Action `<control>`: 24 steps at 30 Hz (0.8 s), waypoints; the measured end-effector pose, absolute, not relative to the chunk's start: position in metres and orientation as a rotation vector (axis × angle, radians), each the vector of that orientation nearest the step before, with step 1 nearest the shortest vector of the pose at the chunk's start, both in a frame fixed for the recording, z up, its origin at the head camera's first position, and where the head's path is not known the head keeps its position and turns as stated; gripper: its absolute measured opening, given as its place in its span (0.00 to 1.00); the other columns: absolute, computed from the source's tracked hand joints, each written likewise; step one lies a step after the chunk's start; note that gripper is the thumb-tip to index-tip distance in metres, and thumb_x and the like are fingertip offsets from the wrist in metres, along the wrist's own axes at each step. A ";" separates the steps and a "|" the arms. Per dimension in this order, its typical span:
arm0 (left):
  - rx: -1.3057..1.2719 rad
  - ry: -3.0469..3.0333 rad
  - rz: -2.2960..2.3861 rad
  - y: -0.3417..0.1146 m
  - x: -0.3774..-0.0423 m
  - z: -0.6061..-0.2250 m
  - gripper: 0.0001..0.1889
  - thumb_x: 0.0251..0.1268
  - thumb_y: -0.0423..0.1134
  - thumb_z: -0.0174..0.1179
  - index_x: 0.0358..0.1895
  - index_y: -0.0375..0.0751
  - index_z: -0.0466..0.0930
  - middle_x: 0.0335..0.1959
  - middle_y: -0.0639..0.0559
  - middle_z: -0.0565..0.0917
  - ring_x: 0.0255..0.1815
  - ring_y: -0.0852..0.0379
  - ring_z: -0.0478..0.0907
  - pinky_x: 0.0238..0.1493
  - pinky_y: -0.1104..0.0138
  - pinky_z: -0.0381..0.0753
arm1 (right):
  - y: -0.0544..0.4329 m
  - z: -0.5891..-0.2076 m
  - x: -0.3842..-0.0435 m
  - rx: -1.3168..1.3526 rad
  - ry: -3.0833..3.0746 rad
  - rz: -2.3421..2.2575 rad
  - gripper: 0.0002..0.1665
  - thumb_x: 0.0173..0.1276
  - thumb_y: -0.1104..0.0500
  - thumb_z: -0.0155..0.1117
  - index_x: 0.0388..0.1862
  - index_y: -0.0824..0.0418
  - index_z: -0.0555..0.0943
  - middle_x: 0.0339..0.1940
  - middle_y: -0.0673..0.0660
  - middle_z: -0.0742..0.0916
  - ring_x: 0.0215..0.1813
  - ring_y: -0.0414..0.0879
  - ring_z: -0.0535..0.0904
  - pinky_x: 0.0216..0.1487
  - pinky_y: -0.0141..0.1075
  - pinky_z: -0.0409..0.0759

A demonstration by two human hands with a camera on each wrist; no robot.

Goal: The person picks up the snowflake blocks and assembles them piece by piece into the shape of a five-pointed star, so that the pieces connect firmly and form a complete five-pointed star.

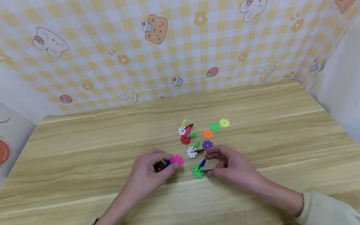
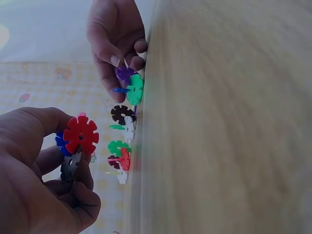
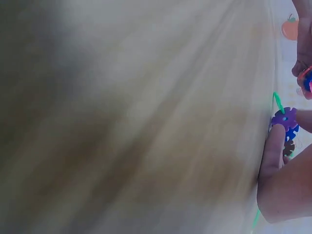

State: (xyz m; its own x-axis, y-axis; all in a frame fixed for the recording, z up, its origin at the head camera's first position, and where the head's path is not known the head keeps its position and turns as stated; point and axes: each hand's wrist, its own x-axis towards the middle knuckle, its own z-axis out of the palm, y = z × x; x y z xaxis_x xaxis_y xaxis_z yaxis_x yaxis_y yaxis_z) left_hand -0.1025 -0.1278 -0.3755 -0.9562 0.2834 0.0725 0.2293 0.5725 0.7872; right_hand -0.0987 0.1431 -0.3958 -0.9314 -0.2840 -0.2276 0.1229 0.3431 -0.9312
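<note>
My left hand (image 1: 148, 168) holds a joined cluster of notched plastic discs just above the table. In the head view its pink disc (image 1: 177, 161) shows; the left wrist view shows a red disc (image 2: 81, 137), a blue disc (image 2: 61, 143) and a dark disc (image 2: 71, 166). With thumb and fingertips my right hand (image 1: 232, 162) pinches a purple disc (image 2: 125, 74), joined to a green disc (image 1: 197, 172) and a dark blue disc (image 1: 202, 163). Behind this cluster stands another: a white disc (image 1: 191, 152) with green and brown discs slotted in.
Farther back is a cluster with a red disc (image 1: 185, 139) and a white disc (image 1: 181, 131). Loose purple (image 1: 207, 145), orange (image 1: 208, 134), green (image 1: 214, 127) and yellow discs (image 1: 224, 123) lie to its right. A checked cloth (image 1: 179, 57) hangs behind the wooden table (image 1: 92, 148).
</note>
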 end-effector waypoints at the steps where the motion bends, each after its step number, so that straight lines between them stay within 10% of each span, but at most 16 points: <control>1: 0.450 2.734 1.351 -0.128 -0.102 -0.376 0.05 0.62 0.43 0.73 0.40 0.56 0.91 0.38 0.62 0.86 0.43 0.63 0.80 0.42 0.67 0.79 | 0.142 -0.396 -0.099 -0.178 2.287 -1.587 0.34 0.60 0.64 0.75 0.66 0.63 0.76 0.60 0.61 0.85 0.38 0.49 0.83 0.40 0.34 0.82; 24: 0.471 2.726 1.346 -0.123 -0.100 -0.373 0.05 0.61 0.41 0.73 0.39 0.57 0.91 0.38 0.62 0.86 0.42 0.63 0.80 0.40 0.68 0.79 | 0.162 -0.394 -0.089 -0.206 2.086 -1.774 0.14 0.69 0.57 0.71 0.49 0.64 0.85 0.46 0.58 0.87 0.43 0.47 0.80 0.42 0.35 0.82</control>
State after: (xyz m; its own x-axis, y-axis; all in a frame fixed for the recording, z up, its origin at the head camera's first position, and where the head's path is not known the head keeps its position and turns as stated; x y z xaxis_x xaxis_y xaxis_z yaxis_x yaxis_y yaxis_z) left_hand -0.0999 -0.1229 -0.3732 -0.9511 0.2995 0.0758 0.2422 0.5707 0.7847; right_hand -0.0894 0.1622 -0.3943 -0.9120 -0.3585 -0.1995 0.1392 0.1871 -0.9724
